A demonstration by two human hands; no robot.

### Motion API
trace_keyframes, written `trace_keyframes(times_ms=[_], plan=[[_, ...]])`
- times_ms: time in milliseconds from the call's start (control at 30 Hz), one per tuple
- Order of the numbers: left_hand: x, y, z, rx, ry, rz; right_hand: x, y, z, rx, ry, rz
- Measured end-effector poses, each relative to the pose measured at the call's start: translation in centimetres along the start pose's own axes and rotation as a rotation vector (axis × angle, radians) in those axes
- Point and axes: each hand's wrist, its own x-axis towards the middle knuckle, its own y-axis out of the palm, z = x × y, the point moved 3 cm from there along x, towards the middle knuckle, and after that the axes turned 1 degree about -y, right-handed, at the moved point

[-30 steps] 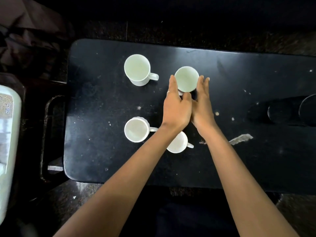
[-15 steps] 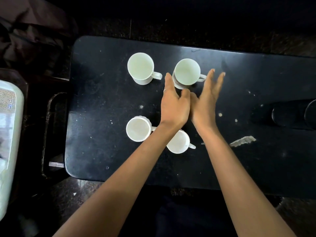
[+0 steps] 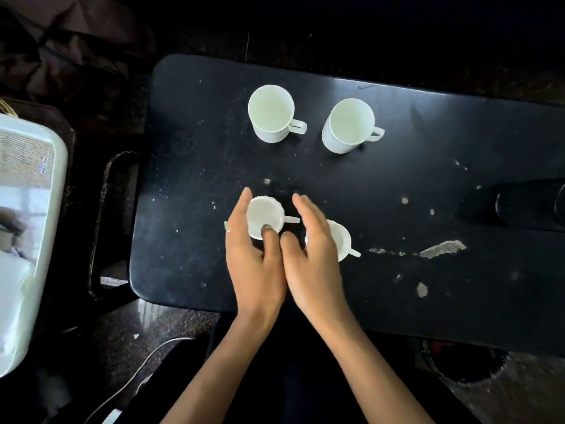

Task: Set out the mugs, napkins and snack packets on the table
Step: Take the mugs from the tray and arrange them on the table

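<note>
Head camera: we see the left hand (image 3: 250, 258) cupped around the near left mug (image 3: 264, 217), the thumb at its rim and the fingers along its left side. The right hand (image 3: 315, 258) is relaxed, with straight fingers, and holds nothing; it lies over the near right mug (image 3: 341, 240) and hides part of it. We count 4 white mugs on the black table (image 3: 428, 301): the far left mug (image 3: 272, 113) and the far right mug (image 3: 348, 125) stand upright, well apart from the hands.
</note>
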Motion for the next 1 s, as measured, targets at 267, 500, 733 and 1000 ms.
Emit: trace_keyframes(times_ms=[267,500,733,1000], plan=[[0.0,-1.6,2.4,0.034,-0.175,0.066,-0.8,3.2,-1.5,-0.126,0.056,0.138],[0.9,-1.3,3.4,-0.026,-0.199,0.164,0.1,4.2,-1.6,-0.208,0.058,0.174],[3.2,-0.7,2.5,-0.078,-0.202,0.163,2.0,4.7,-0.7,-0.191,0.061,0.148],[5.8,0.0,1.4,-0.091,-0.177,0.202,4.3,5.0,0.8,-0.183,0.059,0.107]])
